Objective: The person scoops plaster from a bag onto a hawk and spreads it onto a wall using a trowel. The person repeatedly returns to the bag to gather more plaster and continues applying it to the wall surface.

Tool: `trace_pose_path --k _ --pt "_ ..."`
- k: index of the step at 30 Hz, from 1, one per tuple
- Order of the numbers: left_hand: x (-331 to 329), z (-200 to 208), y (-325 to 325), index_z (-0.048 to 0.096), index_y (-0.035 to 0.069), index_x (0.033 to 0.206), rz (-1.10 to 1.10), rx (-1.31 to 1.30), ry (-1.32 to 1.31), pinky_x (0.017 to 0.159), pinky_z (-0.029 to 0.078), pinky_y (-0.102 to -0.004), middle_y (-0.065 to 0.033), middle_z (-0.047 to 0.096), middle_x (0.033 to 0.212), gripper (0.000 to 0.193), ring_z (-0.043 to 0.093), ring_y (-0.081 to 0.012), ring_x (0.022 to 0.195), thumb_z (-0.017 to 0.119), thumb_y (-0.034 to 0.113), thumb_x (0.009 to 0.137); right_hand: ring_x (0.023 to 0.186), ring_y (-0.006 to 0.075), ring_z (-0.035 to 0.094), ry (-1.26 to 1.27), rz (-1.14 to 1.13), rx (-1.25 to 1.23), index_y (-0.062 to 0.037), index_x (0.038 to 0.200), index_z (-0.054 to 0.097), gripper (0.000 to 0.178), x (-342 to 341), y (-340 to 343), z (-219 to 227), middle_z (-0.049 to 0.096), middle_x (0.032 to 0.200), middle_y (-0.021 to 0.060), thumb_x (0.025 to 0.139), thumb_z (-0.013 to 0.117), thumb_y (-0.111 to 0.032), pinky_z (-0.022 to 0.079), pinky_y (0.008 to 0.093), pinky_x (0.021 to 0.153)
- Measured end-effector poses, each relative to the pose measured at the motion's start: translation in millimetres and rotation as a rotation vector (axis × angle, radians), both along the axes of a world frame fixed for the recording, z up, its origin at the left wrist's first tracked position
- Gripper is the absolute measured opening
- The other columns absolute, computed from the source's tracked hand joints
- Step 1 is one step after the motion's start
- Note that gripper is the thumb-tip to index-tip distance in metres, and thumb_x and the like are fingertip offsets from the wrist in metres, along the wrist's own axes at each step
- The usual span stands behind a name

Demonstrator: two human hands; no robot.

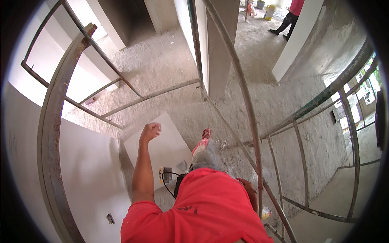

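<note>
My left hand (151,132) is raised in front of me at the end of a bent, bare arm. Its fingers curl loosely inward, and no object shows in them. Below it lies a large pale flat panel (170,141), apart from the hand. Against my right side hangs my right hand (246,184), in shadow close to a metal pipe; its fingers are mostly hidden. A black cable (165,173) loops out beside my waist from a dark item. Near it are a small yellowish and dark rectangular piece (161,176) and a grey blade-like piece (182,166).
Scaffold frames of metal pipe (246,87) stand ahead and to my right. A rusty curved beam (50,133) rises at the left by a white wall (91,170). Rough concrete floor (170,60) stretches ahead. Another person (292,18) stands far right, near a yellow container (269,12).
</note>
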State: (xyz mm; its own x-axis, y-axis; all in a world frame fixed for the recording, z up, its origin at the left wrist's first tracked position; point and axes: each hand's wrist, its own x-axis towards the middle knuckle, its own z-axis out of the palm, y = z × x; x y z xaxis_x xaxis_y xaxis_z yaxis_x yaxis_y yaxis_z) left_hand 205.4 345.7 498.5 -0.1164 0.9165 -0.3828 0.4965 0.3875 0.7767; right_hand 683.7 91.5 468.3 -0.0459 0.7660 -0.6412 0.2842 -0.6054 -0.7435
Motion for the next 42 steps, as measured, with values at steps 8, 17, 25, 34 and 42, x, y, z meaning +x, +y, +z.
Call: trace_pose_path --k 8,17,25,34,42 --pt "89 112 197 0.054 -0.002 0.111 -0.375 0.521 -0.119 0.063 0.046 -0.0236 -0.0055 0.063 0.088 0.034 0.057 -0.0108 0.074 0.051 0.01 0.079 0.098 0.0169 0.057 0.053 -0.064 0.105 -0.0008 0.115 0.054 0.035 -24 59 -7 0.061 0.107 0.0127 0.09 0.049 -0.024 0.043 0.0276 0.085" --pt "156 220 471 0.031 0.0 0.132 -0.095 0.902 -0.179 0.087 0.043 -0.0375 -0.0254 0.044 0.125 0.084 0.055 -0.0306 0.104 0.067 0.047 0.072 0.085 0.0139 0.058 -0.063 -0.219 0.012 0.0008 0.105 0.058 0.03 -79 206 41 0.063 0.091 0.0074 0.088 0.05 -0.022 0.045 0.0283 0.079" --pt "182 227 576 0.051 -0.001 0.111 -0.094 0.753 -0.255 0.08 0.047 -0.0363 -0.019 0.061 0.097 0.066 0.06 -0.0282 0.091 0.071 0.046 0.069 0.091 0.0312 0.059 -0.482 0.457 -0.071 -0.001 0.103 0.06 0.047 -87 300 -9 0.061 0.098 0.0189 0.085 0.047 -0.043 0.046 0.0407 0.079" --pt "184 214 596 0.054 0.002 0.086 -0.183 0.777 -0.447 0.062 0.045 -0.0316 -0.0086 0.059 0.07 0.034 0.054 -0.017 0.064 0.072 0.028 0.072 0.084 0.0337 0.06 -0.875 0.592 -0.115 -0.0065 0.087 0.064 0.044 -127 361 -89 0.063 0.085 0.0173 0.076 0.053 -0.048 0.046 0.0424 0.071" --pt "178 205 610 0.055 0.002 0.086 -0.208 0.82 -0.36 0.06 0.043 -0.0302 -0.0046 0.055 0.066 0.033 0.051 -0.015 0.061 0.07 0.028 0.073 0.067 0.0301 0.056 -0.27 0.816 0.101 -0.0005 0.077 0.059 0.032 -170 442 -3 0.059 0.075 0.0192 0.076 0.05 -0.032 0.04 0.0407 0.059"
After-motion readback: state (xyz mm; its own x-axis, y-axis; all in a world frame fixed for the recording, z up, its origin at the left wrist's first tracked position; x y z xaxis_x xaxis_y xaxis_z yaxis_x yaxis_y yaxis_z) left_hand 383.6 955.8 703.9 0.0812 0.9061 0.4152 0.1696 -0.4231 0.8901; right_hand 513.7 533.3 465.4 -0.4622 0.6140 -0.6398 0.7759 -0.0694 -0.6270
